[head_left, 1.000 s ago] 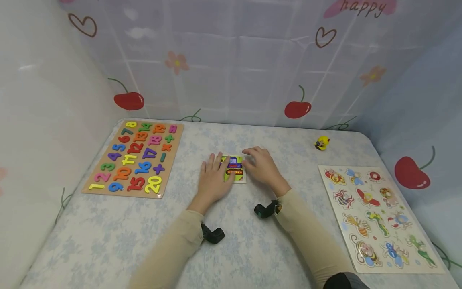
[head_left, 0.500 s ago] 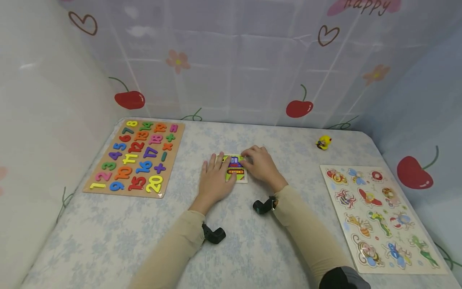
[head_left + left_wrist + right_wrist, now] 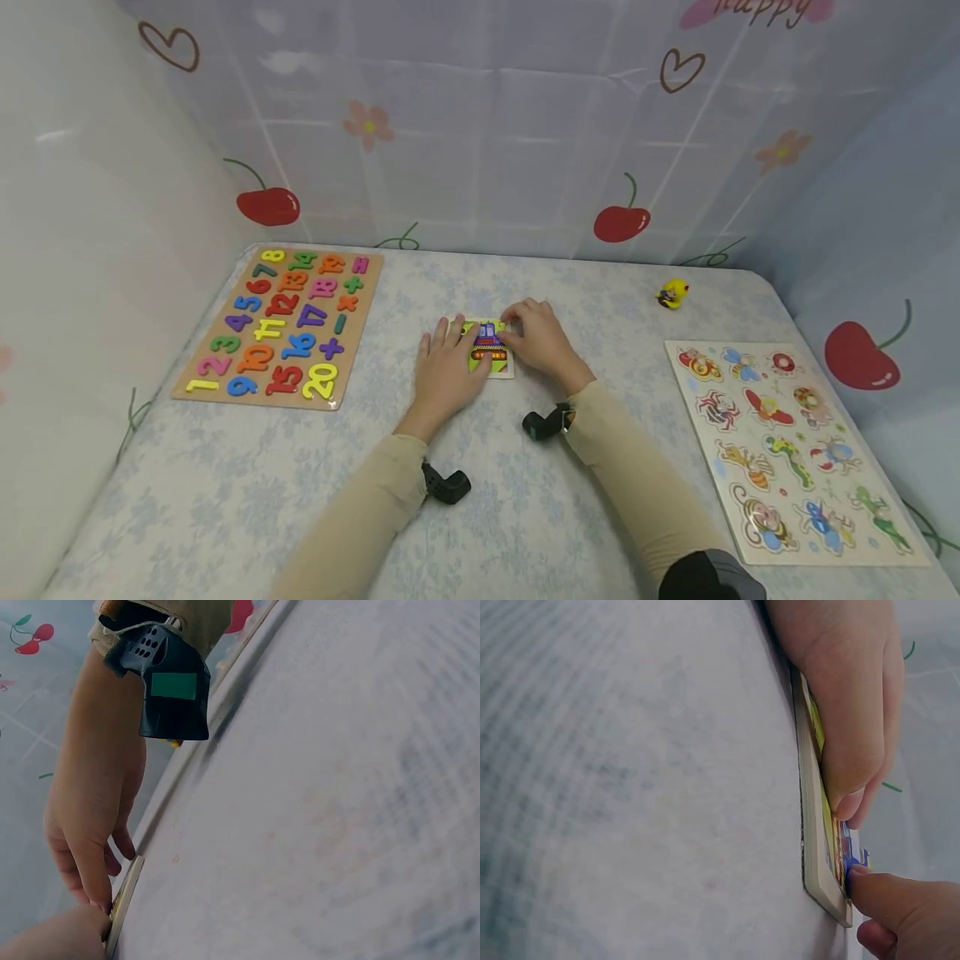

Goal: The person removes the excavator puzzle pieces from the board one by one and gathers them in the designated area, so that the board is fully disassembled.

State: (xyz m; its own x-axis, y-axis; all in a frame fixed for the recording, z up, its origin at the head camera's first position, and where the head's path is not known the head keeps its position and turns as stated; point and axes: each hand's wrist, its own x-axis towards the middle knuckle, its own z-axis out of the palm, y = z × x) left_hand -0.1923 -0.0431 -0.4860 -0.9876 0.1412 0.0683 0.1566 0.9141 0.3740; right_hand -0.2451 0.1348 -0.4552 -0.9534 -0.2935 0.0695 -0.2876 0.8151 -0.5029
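Note:
A small square wooden jigsaw puzzle with a purple and orange tracked vehicle on green lies mid-table. My left hand rests over its left side, fingers spread and mostly straight, hiding that edge. From the right, my right hand bends its fingers at the puzzle's upper right corner, thumb at the picture. In the right wrist view, a blue-purple puzzle piece sticks up slightly at my right thumb, which pinches it; the fingers behind are mostly hidden. The left thumb lies along the puzzle face in that view.
At the left lies a board of coloured numbers. A white insect puzzle board lies at the right, with a small yellow toy behind it. Black wrist cameras jut inward from both wrists. A printed curtain stands behind the table.
My right hand has moved slightly left, its fingers and thumb closing in on the puzzle's upper right corner. The left hand has stayed over the left side.

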